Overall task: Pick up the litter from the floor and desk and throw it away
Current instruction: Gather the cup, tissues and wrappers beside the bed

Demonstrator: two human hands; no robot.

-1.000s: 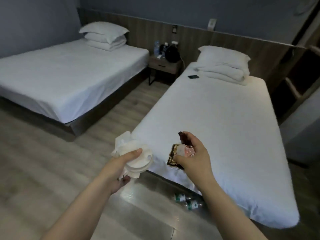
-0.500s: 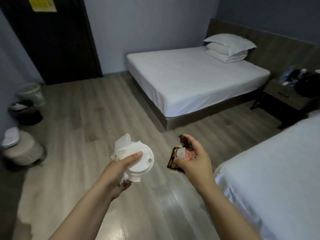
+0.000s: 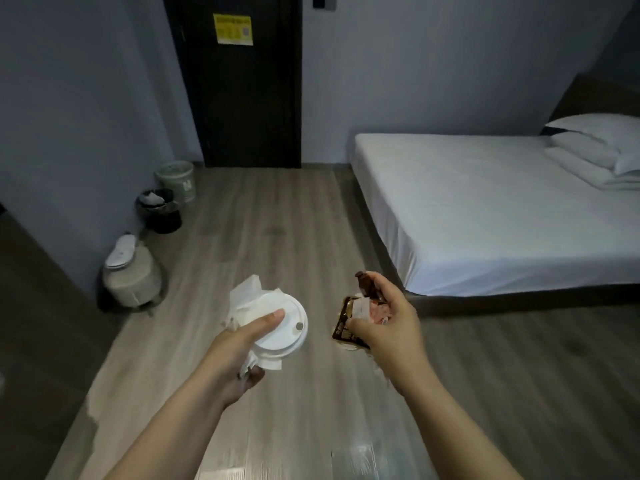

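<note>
The left hand [image 3: 235, 355] was nearest, well off the bed's [image 3: 485, 209] near corner and out over the floor [image 3: 277, 237]. It grasped a white lid [image 3: 277, 327] with the thumb pressed across its top and the fingers curled beneath. Crumpled tissue [image 3: 246, 296] was bunched in the same grasp, sticking out past the lid on the side away from the bed. Whether a cup hung under the lid could not be told.

The right hand [image 3: 388, 330] was closer to the bed, just off that same corner, apart from the left hand. Its fingers were curled round a bundle of wrappers [image 3: 349, 323]: one dark brown and gold, some pink and white, and a dark scrap poking up above the fingers.

Across the floor from the bed, along the opposite wall, stood three bins in a row. The first was a pale bin [image 3: 133, 278] with its white top tilted up. Beyond it came a black bin [image 3: 159, 211] with something light in it, then a greenish bin [image 3: 176, 178].

Past the bed's far corner, between it and the bins, was a dark door [image 3: 242, 98] bearing a yellow notice [image 3: 232, 29]. Pillows [image 3: 595, 150] lay stacked at the bed's head.
</note>
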